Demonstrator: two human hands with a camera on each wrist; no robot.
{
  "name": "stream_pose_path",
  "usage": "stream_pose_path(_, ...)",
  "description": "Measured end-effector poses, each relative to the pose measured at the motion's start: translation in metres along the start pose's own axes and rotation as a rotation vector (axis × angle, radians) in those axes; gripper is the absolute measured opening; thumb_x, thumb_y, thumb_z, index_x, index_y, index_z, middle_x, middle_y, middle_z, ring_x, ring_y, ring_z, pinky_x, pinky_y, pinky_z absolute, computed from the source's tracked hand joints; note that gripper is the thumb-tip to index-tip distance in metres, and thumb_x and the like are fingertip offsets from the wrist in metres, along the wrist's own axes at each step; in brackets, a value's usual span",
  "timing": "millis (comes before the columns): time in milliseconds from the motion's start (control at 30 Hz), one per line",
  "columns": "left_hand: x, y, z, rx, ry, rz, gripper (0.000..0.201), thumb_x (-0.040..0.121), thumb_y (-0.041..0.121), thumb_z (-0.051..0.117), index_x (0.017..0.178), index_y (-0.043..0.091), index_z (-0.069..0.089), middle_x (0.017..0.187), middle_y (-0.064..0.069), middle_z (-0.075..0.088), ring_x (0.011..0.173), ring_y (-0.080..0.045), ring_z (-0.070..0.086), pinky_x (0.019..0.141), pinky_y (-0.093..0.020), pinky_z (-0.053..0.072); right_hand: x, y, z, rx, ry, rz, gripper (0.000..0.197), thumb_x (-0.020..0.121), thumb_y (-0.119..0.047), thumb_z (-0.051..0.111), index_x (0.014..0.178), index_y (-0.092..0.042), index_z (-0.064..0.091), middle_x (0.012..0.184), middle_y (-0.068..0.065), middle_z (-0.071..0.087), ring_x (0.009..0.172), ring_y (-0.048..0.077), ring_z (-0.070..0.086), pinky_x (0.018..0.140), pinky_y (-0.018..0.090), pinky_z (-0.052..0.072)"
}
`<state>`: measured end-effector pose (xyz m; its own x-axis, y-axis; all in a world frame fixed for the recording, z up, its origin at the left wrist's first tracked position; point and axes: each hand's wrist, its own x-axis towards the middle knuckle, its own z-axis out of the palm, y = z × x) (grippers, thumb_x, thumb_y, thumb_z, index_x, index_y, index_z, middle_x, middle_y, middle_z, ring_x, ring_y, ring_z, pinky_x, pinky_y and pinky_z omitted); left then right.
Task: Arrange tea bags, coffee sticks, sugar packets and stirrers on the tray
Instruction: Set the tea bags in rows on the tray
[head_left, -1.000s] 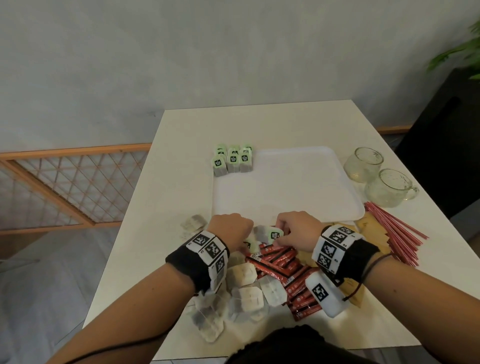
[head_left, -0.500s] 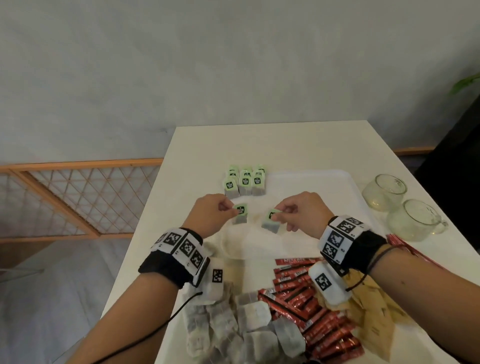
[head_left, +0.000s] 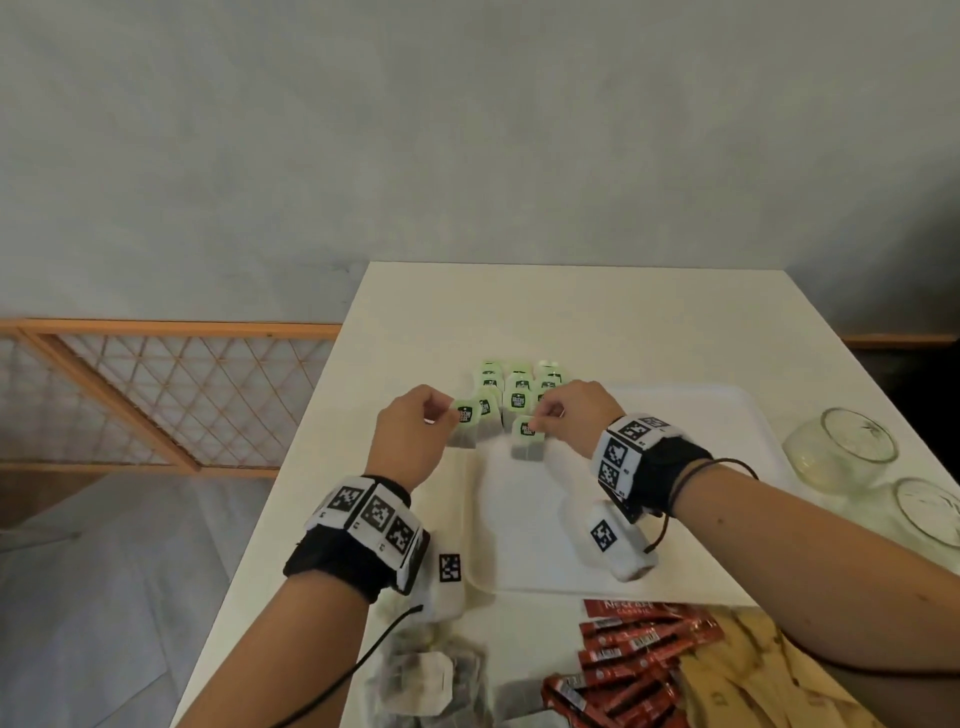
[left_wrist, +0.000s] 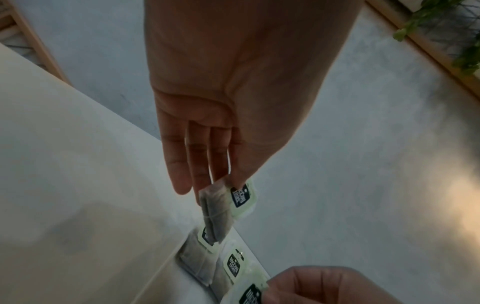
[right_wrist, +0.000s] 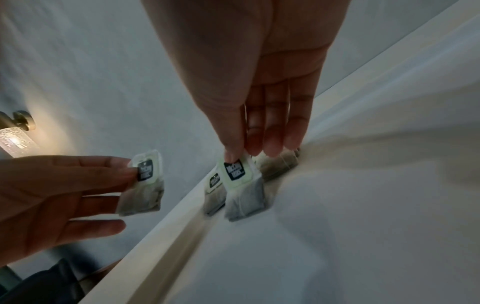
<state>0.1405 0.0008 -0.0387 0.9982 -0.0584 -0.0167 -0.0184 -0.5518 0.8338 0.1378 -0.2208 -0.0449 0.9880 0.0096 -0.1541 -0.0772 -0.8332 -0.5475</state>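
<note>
My left hand (head_left: 415, 436) pinches a tea bag (head_left: 462, 431) by its green tag; the left wrist view shows that tea bag (left_wrist: 218, 209) hanging from thumb and fingers. My right hand (head_left: 571, 415) pinches a second tea bag (head_left: 527, 441), also seen in the right wrist view (right_wrist: 241, 185), low over the white tray (head_left: 675, 493). Both bags hang at the tray's far left corner, just in front of several standing tea bags (head_left: 519, 384). Loose tea bags (head_left: 421, 675), red coffee sticks (head_left: 628, 654) and tan sugar packets (head_left: 737, 670) lie on the table near me.
Two glass cups (head_left: 841, 447) stand right of the tray. The table's left edge (head_left: 311, 441) drops to the floor beside a wooden lattice gate (head_left: 156, 395). A wall lamp (right_wrist: 15, 133) glows in the right wrist view.
Both hands lifted a tea bag each from the near pile and carried them forward to the tray's far left corner, closing on the standing row.
</note>
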Motion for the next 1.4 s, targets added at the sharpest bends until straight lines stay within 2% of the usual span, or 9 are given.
stream_pose_path(200,0.008,-0.013,0.007,-0.053,0.004,-0.055,0.006,0.090,0.018,0.066,0.086,0.023,0.066,0.084,0.011,0.066,0.084,-0.019,0.065,0.086,-0.046,0.056,0.024,-0.004,0.004,-0.035,0.022,-0.005,0.012,0.088,-0.029,0.066,0.085,-0.020,0.072,0.074,-0.012,0.057,0.079,0.013,0.057,0.072,0.026,0.045)
stream_pose_path(367,0.012,-0.013,0.011,-0.082,0.007,-0.070,0.002,0.089,0.018,0.069,0.088,0.021,0.069,0.083,0.007,0.069,0.079,-0.015,0.064,0.084,-0.044,0.057,0.030,-0.004,0.004,-0.039,0.027,-0.017,0.012,0.088,-0.029,0.066,0.089,-0.019,0.073,0.086,-0.007,0.063,0.084,0.013,0.059,0.075,0.025,0.046)
stream_pose_path(533,0.010,-0.004,0.015,-0.163,0.001,-0.070,0.007,0.085,0.018,0.072,0.084,0.024,0.068,0.083,0.001,0.072,0.079,-0.020,0.069,0.079,-0.041,0.058,0.018,-0.001,0.000,0.170,0.144,-0.046,0.018,0.084,-0.035,0.070,0.098,-0.024,0.070,0.090,-0.005,0.062,0.077,0.012,0.057,0.074,0.028,0.047)
stream_pose_path(667,0.009,0.015,0.025,-0.247,0.020,-0.022,0.005,0.085,0.019,0.073,0.089,0.020,0.071,0.081,0.002,0.073,0.076,-0.016,0.069,0.074,-0.032,0.058,0.003,-0.010,-0.010,0.418,0.069,-0.087,0.016,0.082,-0.035,0.073,0.095,-0.025,0.072,0.082,-0.005,0.068,0.069,0.012,0.063,0.072,0.027,0.050)
stream_pose_path(767,0.007,0.025,0.032,-0.263,-0.029,0.014,0.009,0.084,0.020,0.075,0.091,0.019,0.070,0.080,0.005,0.071,0.070,-0.009,0.064,0.072,-0.028,0.054,-0.003,-0.009,-0.012,0.435,0.038,-0.093,0.007,0.086,-0.025,0.070,0.080,-0.024,0.067,0.072,-0.001,0.069,0.066,0.014,0.064,0.074,0.036,0.054)
stream_pose_path(867,0.008,0.022,0.037,0.005,-0.032,0.048,0.021,0.079,0.034,0.079,0.095,0.026,0.067,0.093,0.011,0.065,0.081,-0.005,0.058,0.074,-0.025,0.048,-0.009,-0.001,-0.011,0.436,-0.023,-0.034,0.019,0.093,-0.015,0.061,0.075,-0.020,0.057,0.067,0.003,0.065,0.064,0.019,0.064,0.068,0.038,0.055)
stream_pose_path(1000,0.014,0.011,0.034,0.490,-0.078,0.011,0.036,0.079,0.037,0.076,0.111,0.028,0.062,0.115,0.003,0.052,0.111,-0.017,0.047,0.076,-0.033,0.044,-0.014,0.017,-0.005,0.333,-0.115,0.070,0.022,0.095,-0.013,0.057,0.073,-0.017,0.054,0.069,0.000,0.065,0.061,0.017,0.061,0.065,0.036,0.054)
stream_pose_path(1167,0.025,0.006,0.034,0.598,-0.199,-0.019,0.027,0.081,0.032,0.076,0.105,0.032,0.063,0.115,0.001,0.055,0.111,-0.021,0.053,0.086,-0.040,0.050,-0.009,0.033,0.004,0.275,-0.020,0.200,0.013,0.089,-0.020,0.066,0.077,-0.018,0.060,0.068,-0.002,0.059,0.060,0.016,0.060,0.055,0.026,0.050)
stream_pose_path(1400,0.032,0.012,0.035,0.620,-0.223,0.040,0.015,0.087,0.021,0.064,0.091,0.035,0.065,0.109,0.006,0.060,0.103,-0.017,0.059,0.080,-0.032,0.048,0.009,0.034,0.008,0.254,0.096,0.211,0.008,0.086,-0.021,0.070,0.085,-0.020,0.062,0.084,0.002,0.064,0.075,0.023,0.062,0.083,0.041,0.057)
